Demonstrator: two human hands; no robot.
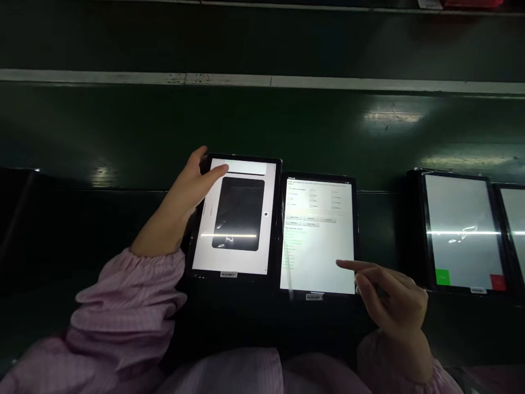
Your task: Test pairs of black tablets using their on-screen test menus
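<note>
Two tablets stand side by side in front of me. My left hand (196, 183) grips the upper left corner of the left tablet (241, 262), thumb over its screen and fingers at the edge, partly hidden. That screen shows a large dark rounded rectangle on white. My right hand (391, 295) holds nothing. Its index finger points over the lit screen of the right tablet (320, 268), with the thumb apart and the other fingers curled. Whether the fingertip touches the glass I cannot tell. Ticked boxes, grey buttons and green text lines fill part of this screen.
Farther right stands another tablet (463, 235) with green and red squares at its lower corners. One more tablet (514, 219) is cut off by the right edge. A pale strip (287, 81) crosses the dark green surface behind. A red object (471, 3) shows at the top right.
</note>
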